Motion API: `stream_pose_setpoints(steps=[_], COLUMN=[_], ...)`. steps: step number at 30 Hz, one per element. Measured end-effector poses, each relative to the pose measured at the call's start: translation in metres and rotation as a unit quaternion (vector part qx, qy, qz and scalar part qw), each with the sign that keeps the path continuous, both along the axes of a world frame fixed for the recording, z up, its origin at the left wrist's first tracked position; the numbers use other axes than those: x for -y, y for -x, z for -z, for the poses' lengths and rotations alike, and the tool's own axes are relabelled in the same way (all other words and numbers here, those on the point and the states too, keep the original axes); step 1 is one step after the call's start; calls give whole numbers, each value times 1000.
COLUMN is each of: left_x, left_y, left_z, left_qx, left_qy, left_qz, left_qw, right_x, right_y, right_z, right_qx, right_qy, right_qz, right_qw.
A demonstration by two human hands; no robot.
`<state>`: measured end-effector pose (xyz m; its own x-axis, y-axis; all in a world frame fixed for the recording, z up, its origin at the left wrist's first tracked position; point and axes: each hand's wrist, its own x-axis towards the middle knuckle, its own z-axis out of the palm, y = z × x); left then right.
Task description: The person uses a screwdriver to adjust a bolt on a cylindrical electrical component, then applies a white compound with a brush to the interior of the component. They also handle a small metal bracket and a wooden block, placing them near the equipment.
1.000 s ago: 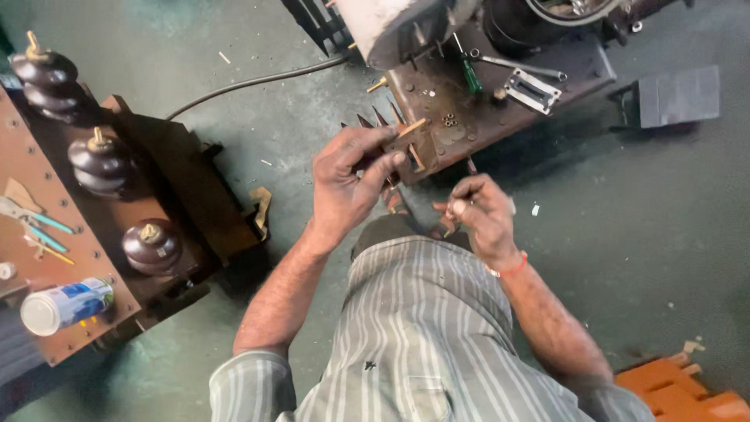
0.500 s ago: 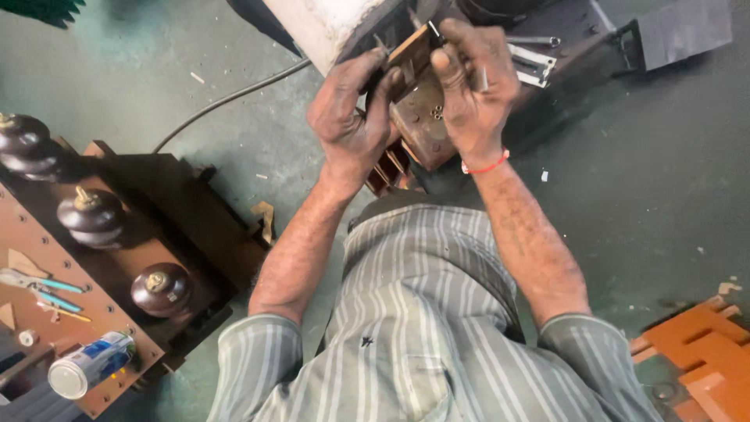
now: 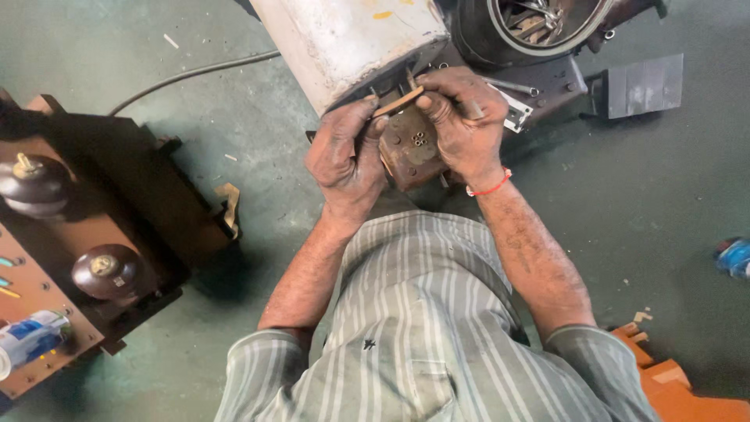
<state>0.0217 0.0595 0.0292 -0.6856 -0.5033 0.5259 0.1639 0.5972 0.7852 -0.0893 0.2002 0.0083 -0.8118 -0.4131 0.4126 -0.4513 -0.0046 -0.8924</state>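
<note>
Both hands meet at the upper middle of the frame, and each grip is closed on the same work: the left hand [image 3: 348, 160] wraps its fingers round the left side of a small rusty brown block [image 3: 412, 150], while the right hand [image 3: 466, 125] clamps over the block's top and right side, thumb and fingers pressed against a thin tan strip [image 3: 398, 101] that lies slanted across the block's upper edge. The block — dark, greasy, with a cluster of small round holes on its face — sits just under the lower edge of a large dirty white cylinder [image 3: 351, 43] at the top of the frame. A red thread band [image 3: 491, 187] circles the right wrist. To the right of the cylinder is a round dark housing with vanes inside [image 3: 547, 23], and further right a flat grey plate [image 3: 644, 84] lies on the green floor [image 3: 664, 219]. At the left edge stands a brown unit with dark rounded insulators [image 3: 105, 272], a spray can [image 3: 31, 337] resting on it. An orange object [image 3: 680, 391] fills the lower right corner.
</note>
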Motion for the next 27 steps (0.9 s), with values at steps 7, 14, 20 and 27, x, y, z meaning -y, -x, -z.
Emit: stream_pose_setpoints(steps=[7, 14, 20, 27], left_x=[-22, -20, -23, -18], left_y=[11, 13, 18, 16], left_z=[3, 5, 0, 11], left_qx=[-12, -7, 7, 5], left_qy=[-63, -54, -28, -122], left_qz=[-94, -138, -166, -155], left_qw=[993, 989, 986, 980], right_x=[-3, 1, -1, 5], right_y=[15, 29, 27, 37], right_z=[-10, -11, -11, 7], right_qx=[36, 32, 39, 42], right_qy=[-15, -34, -24, -37], right_qz=[-76, -123, -114, -105], right_qw=[996, 991, 992, 993])
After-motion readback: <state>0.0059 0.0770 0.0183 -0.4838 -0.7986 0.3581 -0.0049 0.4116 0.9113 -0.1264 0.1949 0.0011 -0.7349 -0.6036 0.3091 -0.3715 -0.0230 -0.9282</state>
